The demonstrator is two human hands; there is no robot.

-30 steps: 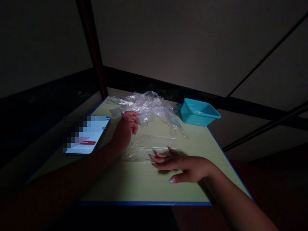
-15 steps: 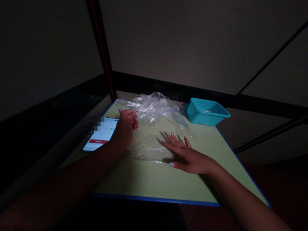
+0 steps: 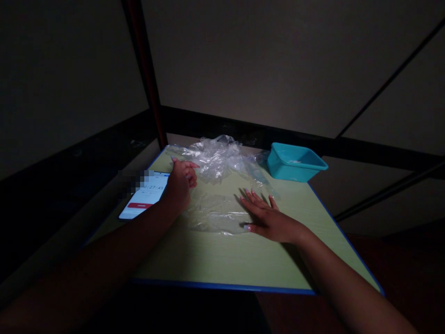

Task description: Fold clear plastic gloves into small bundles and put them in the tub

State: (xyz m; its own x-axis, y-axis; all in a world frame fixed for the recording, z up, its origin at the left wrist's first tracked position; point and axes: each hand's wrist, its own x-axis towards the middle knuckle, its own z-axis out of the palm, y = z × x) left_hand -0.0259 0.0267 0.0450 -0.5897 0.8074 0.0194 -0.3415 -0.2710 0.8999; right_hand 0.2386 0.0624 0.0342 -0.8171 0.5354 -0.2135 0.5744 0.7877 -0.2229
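A thin clear plastic bag (image 3: 217,218) lies spread flat and wrinkled on the table between my hands. My right hand (image 3: 266,215) is open over its right edge, palm down, with the fingers spread. At the left, beside the flat plastic, is my left hand (image 3: 181,183). Some of its fingers are bent and others stretch apart, with nothing visible in them. Just beyond the hands sits a crumpled heap of clear plastic bags (image 3: 220,157), its loose ends trailing to both sides.
A phone (image 3: 142,197) with a lit timer screen lies left of my left hand. A turquoise plastic basket (image 3: 295,164) stands at the table's back right corner. The pale green table (image 3: 222,264) has a blue edge and stands near the walls.
My right hand has moved slightly away from me over the plastic and now lies flatter. My left hand has stayed nearly in place. The view has shifted a little.
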